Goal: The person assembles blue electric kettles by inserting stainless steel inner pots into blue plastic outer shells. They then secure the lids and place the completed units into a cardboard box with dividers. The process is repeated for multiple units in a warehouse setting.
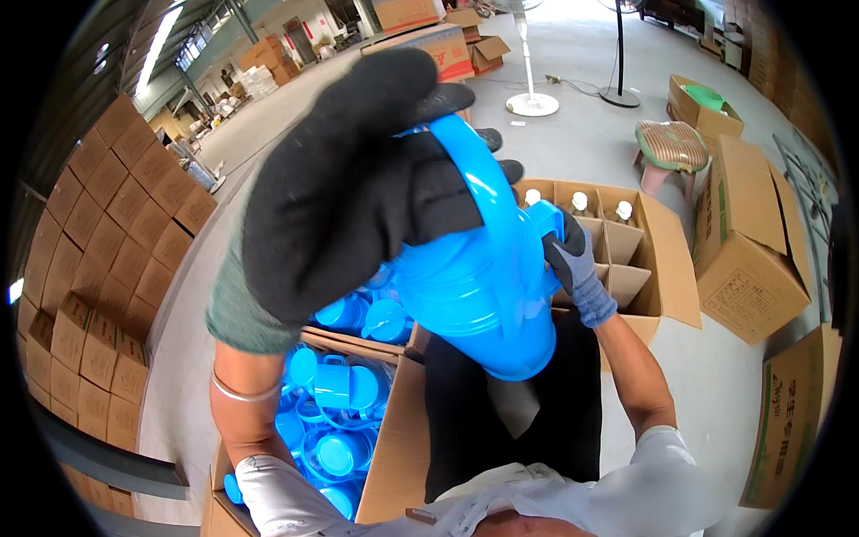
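Nearest, the gloved left hand (pixel 349 192) has its fingers passing behind the blue carrying band (pixel 488 192) of a blue vessel (pixel 474 286), though whether they close on it cannot be told; the gloved right hand (pixel 573 259) is clamped on the side handle (pixel 548 219). The vessel, tilted above the lap, is judged light, stiff and smooth enough to slip, best held by band and handle. Beyond it stand the open box (pixel 394 447) of blue vessels and the divided carton (pixel 676 259) with white-capped bottles (pixel 624 212), then a stool (pixel 671 143).
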Action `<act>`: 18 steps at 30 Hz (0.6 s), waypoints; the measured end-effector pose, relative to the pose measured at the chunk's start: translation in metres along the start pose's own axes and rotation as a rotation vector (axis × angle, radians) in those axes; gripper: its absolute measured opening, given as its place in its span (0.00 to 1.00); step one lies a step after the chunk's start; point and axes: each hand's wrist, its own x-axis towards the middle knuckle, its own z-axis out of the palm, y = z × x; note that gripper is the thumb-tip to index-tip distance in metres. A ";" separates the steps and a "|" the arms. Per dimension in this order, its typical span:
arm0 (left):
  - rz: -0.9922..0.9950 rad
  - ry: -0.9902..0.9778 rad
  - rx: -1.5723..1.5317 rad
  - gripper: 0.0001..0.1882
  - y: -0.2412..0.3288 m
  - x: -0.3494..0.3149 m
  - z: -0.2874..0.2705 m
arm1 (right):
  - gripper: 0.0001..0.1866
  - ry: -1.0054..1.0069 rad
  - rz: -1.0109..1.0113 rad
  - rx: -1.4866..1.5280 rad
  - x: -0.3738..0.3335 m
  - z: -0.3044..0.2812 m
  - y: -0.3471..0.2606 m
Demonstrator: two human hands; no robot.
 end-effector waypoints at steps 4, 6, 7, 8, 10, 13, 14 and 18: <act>0.137 -0.089 0.224 0.23 -0.037 -0.010 0.009 | 0.26 -0.155 0.240 0.284 -0.043 -0.003 0.007; 0.095 -0.017 0.279 0.23 -0.062 -0.015 0.019 | 0.28 -0.320 0.550 0.446 -0.065 -0.009 0.000; 0.070 0.025 0.311 0.24 -0.074 -0.018 0.023 | 0.29 -0.390 0.707 0.502 -0.074 -0.013 -0.002; 0.062 0.037 0.378 0.24 -0.085 -0.017 0.027 | 0.30 -0.454 0.815 0.531 -0.080 -0.020 -0.001; 0.109 -0.026 0.746 0.24 -0.096 -0.010 0.023 | 0.32 -0.679 0.670 -0.172 -0.078 -0.043 0.000; 0.169 -0.021 1.050 0.26 -0.119 0.000 0.013 | 0.28 -0.208 0.288 0.401 -0.020 -0.046 -0.069; 0.176 0.021 0.962 0.26 -0.140 0.005 0.009 | 0.26 -0.133 0.048 0.477 0.003 -0.042 -0.090; 0.404 -0.050 1.463 0.22 -0.214 0.003 0.013 | 0.30 -0.712 0.355 -0.059 0.062 -0.015 -0.141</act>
